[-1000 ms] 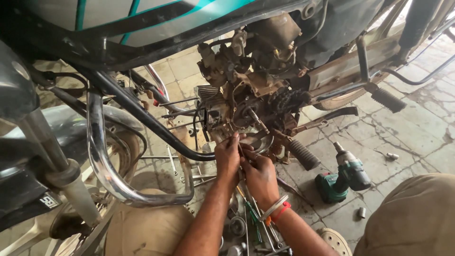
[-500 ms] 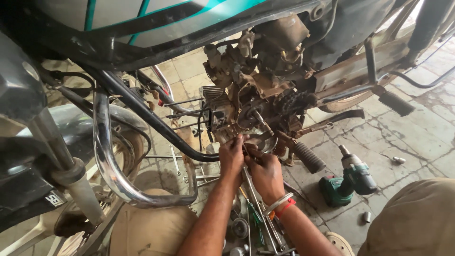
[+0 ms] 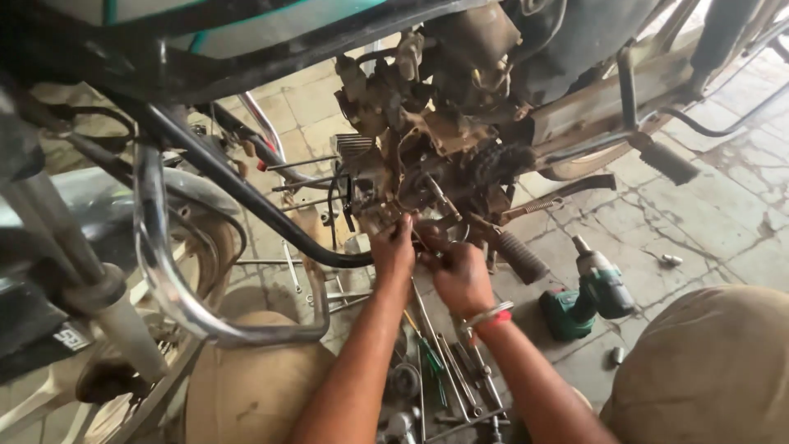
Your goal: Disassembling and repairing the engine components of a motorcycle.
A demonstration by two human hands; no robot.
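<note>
Both hands meet at the underside of the grimy engine, just above the footpeg; left hand pinches a small part there; right hand is curled, its grip hidden; drill and tools lie on the floor.

Motorbike repair shop, or a street-side mechanic's spot. Stripped, grimy engine sits centre top of frame, w/ black frame tube and chrome crash guard at left. Loose hand tools lie on the ground at bottom centre, green cordless impact driver right of centre. Stained, cracked paving slabs at right.
</note>
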